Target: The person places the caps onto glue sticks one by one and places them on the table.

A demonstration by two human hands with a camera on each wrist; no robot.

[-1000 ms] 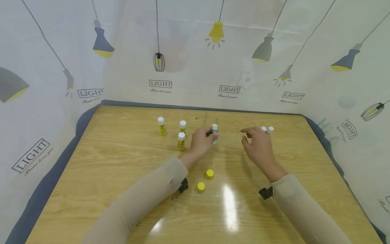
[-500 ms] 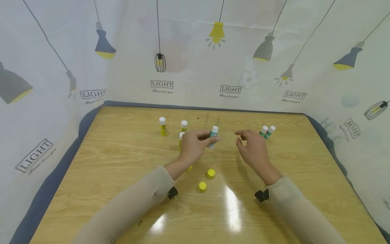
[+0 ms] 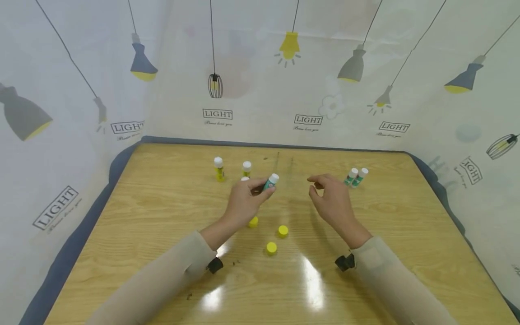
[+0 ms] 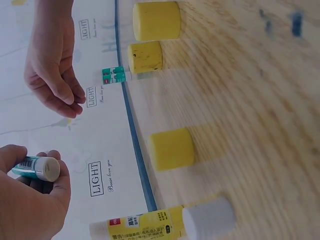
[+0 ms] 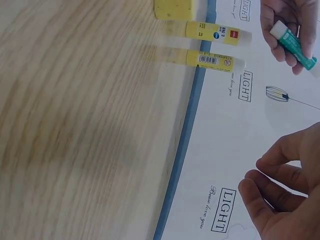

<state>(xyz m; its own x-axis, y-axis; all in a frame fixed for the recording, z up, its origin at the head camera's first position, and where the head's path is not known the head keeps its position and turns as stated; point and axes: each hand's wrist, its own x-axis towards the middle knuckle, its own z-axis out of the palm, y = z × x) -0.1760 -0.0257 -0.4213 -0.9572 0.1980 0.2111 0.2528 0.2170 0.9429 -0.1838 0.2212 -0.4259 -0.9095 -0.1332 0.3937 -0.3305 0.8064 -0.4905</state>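
Note:
In the head view, my left hand [image 3: 239, 205] grips a green glue stick [image 3: 270, 183] with a white cap, above the table and tilted to the right. The left wrist view shows its white end [image 4: 51, 169] between thumb and fingers. My right hand [image 3: 334, 201] hovers to the right, fingers loosely bent, holding nothing. Close behind it, two green glue sticks [image 3: 359, 179] stand side by side. Left of centre stand yellow glue sticks with white caps, one [image 3: 220, 171] furthest left, another [image 3: 246, 169] beside it; a third [image 3: 245, 179] is mostly hidden behind my left hand.
Three short yellow cylinders lie nearer to me: one [image 3: 253, 222] by my left wrist, one [image 3: 282, 231] right of it, and one [image 3: 271, 248] closest. The wooden table [image 3: 162, 189] ends at a lamp-printed white backdrop [image 3: 260, 90].
My left hand has lifted the green glue stick and drawn it left and nearer, tilting it. My right hand has shifted left, uncovering the two standing green glue sticks.

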